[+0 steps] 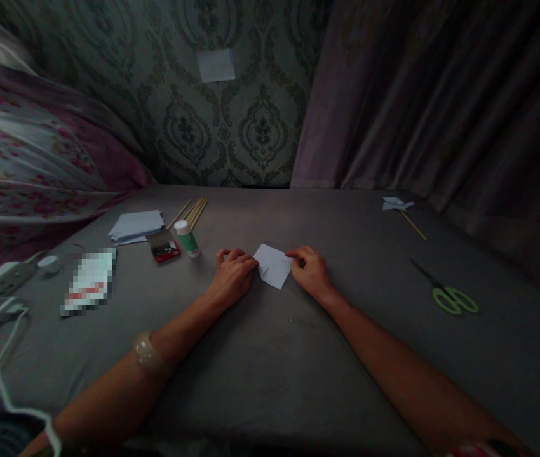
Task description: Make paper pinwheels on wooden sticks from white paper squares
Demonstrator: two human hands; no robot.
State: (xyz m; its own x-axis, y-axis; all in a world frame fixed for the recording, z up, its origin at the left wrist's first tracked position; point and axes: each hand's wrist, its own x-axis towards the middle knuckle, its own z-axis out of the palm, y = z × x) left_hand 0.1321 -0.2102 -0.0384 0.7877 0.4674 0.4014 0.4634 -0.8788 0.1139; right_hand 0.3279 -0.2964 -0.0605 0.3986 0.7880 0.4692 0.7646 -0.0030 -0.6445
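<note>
A small white sheet of paper (274,265) lies between my hands on the grey cloth, its outline many-sided as if partly folded. My left hand (234,274) is closed at the paper's left edge, fingertips on it. At the right corner, my right hand (309,270) pinches the paper between thumb and forefinger. Left of my left hand stands a glue stick (187,240) with a white cap and green label. Beside it is an open red box (165,249) with small dark items inside, too small to name.
Wooden sticks (197,212) and a paper stack (136,223) lie at the back left. Green-handled scissors (446,293) lie right, with a paper pinwheel (398,204) on a stick behind. A blurred packet (89,280) and a power strip (6,282) with cables are at the left.
</note>
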